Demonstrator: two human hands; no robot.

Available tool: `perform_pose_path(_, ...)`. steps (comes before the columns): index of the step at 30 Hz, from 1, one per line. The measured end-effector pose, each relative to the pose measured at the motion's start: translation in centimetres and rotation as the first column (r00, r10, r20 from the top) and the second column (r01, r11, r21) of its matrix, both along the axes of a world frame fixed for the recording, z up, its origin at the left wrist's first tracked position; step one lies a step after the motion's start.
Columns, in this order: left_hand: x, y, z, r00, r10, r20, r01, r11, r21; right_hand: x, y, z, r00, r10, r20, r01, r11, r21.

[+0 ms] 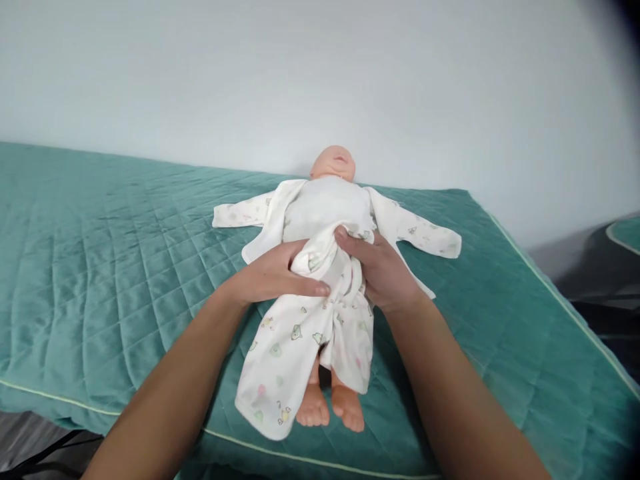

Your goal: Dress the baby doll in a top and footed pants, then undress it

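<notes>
Centre of frame: doll [327,202] supine on a green quilted cover [150,267], feet toward the lower edge. Left hand [273,270] and right hand [387,273] grip bunched, printed white trousers [295,333] over its midsection, thumbs uppermost, other fingers largely hidden.

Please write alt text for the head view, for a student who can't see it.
A person's left hand and right hand grip bunched, patterned white trousers on a baby doll lying on its back. The doll's patterned white top lies open, sleeves spread; its bare feet show below. Beneath is a green quilted cover, with a pale wall behind.
</notes>
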State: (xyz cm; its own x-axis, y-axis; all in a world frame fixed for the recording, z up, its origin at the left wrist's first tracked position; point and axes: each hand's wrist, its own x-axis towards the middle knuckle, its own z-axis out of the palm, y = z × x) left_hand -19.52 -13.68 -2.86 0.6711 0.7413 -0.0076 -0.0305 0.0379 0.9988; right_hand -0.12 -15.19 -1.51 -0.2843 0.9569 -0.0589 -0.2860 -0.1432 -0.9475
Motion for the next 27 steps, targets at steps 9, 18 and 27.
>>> perform_pose_path(9,1.0,-0.3,-1.4,0.904,0.303,0.301,-0.246,0.946,-0.212,0.4,-0.5,2.1,0.831,0.22,0.511,-0.31,0.945,0.098)
perform_pose_path(18,0.0,-0.4,-0.4,0.977,0.193,0.091,-0.2,0.977,0.073,0.4,-0.7,0.8,0.964,0.113,0.24,-0.126,0.991,0.04)
perform_pose_path(27,0.3,-0.9,-0.7,0.967,0.193,0.164,-0.177,0.979,-0.103,0.2,-0.9,0.9,0.977,0.065,0.203,-0.078,0.995,0.057)
